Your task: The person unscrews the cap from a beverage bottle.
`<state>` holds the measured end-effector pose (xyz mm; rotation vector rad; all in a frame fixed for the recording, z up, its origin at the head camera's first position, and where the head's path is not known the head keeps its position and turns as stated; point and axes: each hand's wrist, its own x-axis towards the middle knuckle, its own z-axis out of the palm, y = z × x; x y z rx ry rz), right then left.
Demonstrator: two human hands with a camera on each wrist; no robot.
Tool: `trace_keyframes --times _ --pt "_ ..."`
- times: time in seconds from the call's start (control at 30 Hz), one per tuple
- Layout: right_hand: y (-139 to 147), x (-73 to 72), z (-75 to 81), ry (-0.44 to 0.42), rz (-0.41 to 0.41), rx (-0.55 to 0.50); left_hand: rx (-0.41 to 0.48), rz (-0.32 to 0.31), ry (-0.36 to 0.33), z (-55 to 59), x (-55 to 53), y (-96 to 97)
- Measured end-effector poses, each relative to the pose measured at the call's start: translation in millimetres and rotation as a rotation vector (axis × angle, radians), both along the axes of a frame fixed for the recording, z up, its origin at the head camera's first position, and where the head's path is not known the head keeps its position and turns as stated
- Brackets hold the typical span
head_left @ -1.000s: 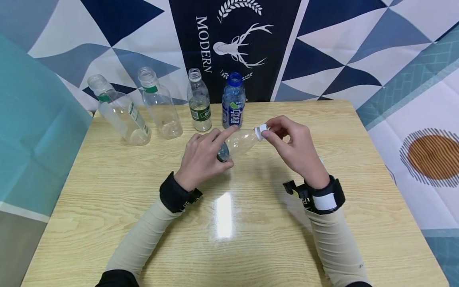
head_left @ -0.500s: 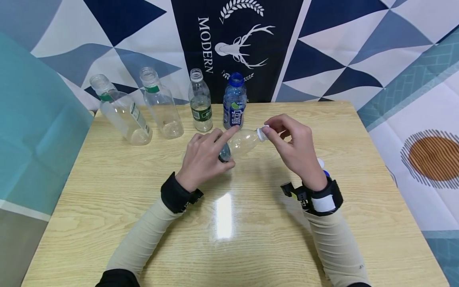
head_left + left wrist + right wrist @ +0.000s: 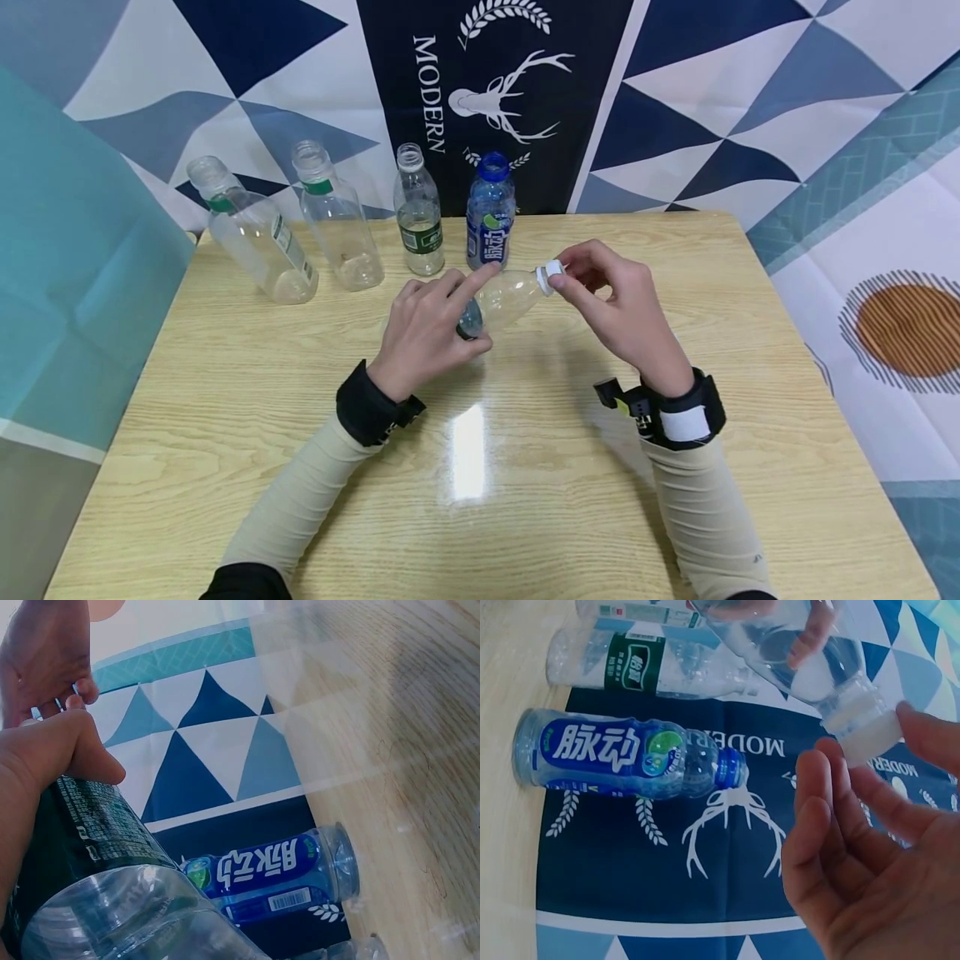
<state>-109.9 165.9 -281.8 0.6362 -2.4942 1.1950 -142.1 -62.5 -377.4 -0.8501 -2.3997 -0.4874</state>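
A clear plastic bottle (image 3: 510, 297) lies tilted in the air over the table, its neck toward the right. My left hand (image 3: 425, 332) grips it round the lower body, with the index finger stretched along its side. The dark green label (image 3: 97, 832) shows under the thumb in the left wrist view. At the neck, my right hand (image 3: 621, 307) pinches a white cap (image 3: 873, 739) between thumb and fingers, and the cap sits over the bottle's mouth. Just behind the held bottle stands a blue-labelled bottle (image 3: 491, 218) without a cap.
Along the table's back edge stand a bottle with a green label (image 3: 420, 221) and two larger clear bottles, one in the middle (image 3: 341, 229) and one leaning at the left (image 3: 258, 242). All have open mouths. A patterned cloth (image 3: 697, 108) hangs behind the table (image 3: 570, 517).
My right wrist swung slightly left and then back right, with its fingers shifting on the white cap. White and blue items glimpsed beside that wrist are hidden again. The left hand stays put.
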Motion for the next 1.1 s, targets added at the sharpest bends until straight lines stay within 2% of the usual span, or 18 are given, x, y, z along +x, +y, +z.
trace_keyframes --times 0.17,0.27,0.5,0.6,0.77,0.97,1.1 --pt "1.8 0.8 2.6 0.062 0.068 0.015 0.014 -0.001 -0.013 -0.7 0.3 -0.5" --pt "0.7 1.4 3.1 0.089 0.079 0.014 0.019 -0.003 -0.015 -1.2 0.9 -0.5" --pt "-4.4 0.4 1.8 0.155 -0.012 -0.03 0.013 -0.014 0.003 -1.8 1.7 0.8" --pt "-4.8 0.5 1.6 0.125 -0.071 -0.038 0.005 -0.015 0.017 -1.7 2.2 0.9" --pt "-3.4 1.6 2.5 0.009 -0.144 -0.014 -0.006 -0.009 0.026 -1.4 2.1 1.3" --pt "-0.3 1.4 4.9 -0.041 -0.09 0.016 -0.013 0.0 0.029 -2.1 2.3 1.4" --pt "4.1 1.7 5.3 -0.03 -0.009 0.027 -0.02 0.004 0.022 -2.7 2.2 1.1"
